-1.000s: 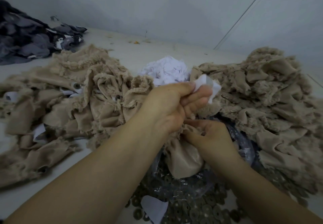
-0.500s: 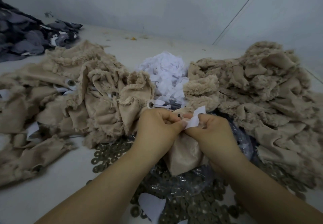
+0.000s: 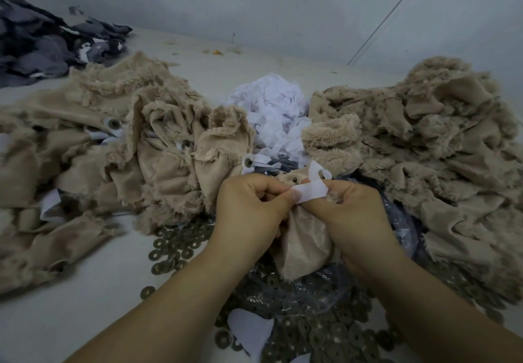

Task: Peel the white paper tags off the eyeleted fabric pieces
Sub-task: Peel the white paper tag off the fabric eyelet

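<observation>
— While the untagged beige heap (image 3: 93, 147) on the left waits, what's the left hand (image 3: 249, 207) doing?

— Its curled fingers pinch the near end of a white paper tag (image 3: 311, 191), thumb on top. The tag sits at the centre, on the fabric piece (image 3: 304, 243) bunched between both hands, beside its dark eyelet (image 3: 294, 179).

— And the right hand (image 3: 353, 210)?

— It grips that fabric just under the tag. The peeled pile (image 3: 424, 142) lies beyond it.

— How will the tag handle?

— Light and thin, likely to tear. I'd pinch low, close to the eyelet, and pull slowly. The cloth is soft and limp, so it needs holding taut.
</observation>
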The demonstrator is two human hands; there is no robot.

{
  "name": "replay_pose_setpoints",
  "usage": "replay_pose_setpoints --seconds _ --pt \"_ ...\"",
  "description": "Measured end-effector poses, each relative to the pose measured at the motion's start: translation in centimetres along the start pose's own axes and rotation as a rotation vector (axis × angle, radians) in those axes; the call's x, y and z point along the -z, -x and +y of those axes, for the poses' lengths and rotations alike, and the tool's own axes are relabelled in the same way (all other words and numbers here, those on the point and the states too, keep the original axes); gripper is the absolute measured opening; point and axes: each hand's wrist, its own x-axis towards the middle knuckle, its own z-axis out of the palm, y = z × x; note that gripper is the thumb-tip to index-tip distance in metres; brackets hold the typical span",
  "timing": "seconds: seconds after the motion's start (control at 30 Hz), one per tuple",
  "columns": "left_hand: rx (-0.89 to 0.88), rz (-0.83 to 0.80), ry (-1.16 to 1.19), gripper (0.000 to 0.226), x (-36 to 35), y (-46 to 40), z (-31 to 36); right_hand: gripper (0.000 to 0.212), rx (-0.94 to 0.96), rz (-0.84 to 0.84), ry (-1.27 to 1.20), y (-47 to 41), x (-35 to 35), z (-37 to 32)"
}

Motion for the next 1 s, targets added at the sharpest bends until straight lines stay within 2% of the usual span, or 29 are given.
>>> replay_pose_setpoints --seconds 0.1,0.2,0.27,0.37,0.47,0.6,0.63,0.73,0.83,0.9,1.0 --pt "-0.053 -0.007 -0.018 0.018 -0.05 0.18 0.21 0.013 0.020 -0.002 0.000 -0.10 0.13 0.24" --pt "-0.037 -0.041 -0.028 0.020 -0.19 0.23 0.29 0.024 0.018 0.015 0.005 -0.20 -0.05 0.31" --pt "-0.029 -0.026 -0.069 0.022 -0.22 0.16 0.22 0.016 0.040 0.005 0.005 -0.22 -0.01 0.38" --pt "-0.027 -0.019 -0.107 0.019 -0.17 0.11 0.16 0.024 0.071 -0.028 0.001 -0.04 0.07 0.24" --pt "-0.006 -0.014 -0.082 0.017 -0.03 -0.01 0.06 0.015 0.049 -0.055 -0.003 0.06 -0.01 0.12" --pt "0.043 0.005 -0.005 0.016 0.15 -0.27 -0.28 0.018 0.046 -0.101 -0.008 0.24 -0.18 -0.02" --pt "0.049 0.004 0.007 0.015 0.18 -0.25 -0.30 0.022 0.060 -0.109 -0.014 0.30 -0.24 -0.05" --pt "0.017 -0.010 -0.003 0.015 0.21 -0.09 -0.25 0.055 0.084 -0.125 -0.039 0.45 -0.28 0.21" --pt "-0.020 -0.013 -0.024 0.024 0.15 -0.04 -0.29 0.034 0.151 -0.118 -0.058 0.64 -0.45 0.19" --pt "-0.023 -0.013 -0.026 0.021 0.17 -0.07 -0.34 0.017 0.166 -0.088 -0.038 0.59 -0.45 0.32" --pt "0.004 -0.046 0.018 0.017 0.37 -0.10 -0.30 0.010 0.150 -0.048 -0.073 0.51 -0.43 0.45"
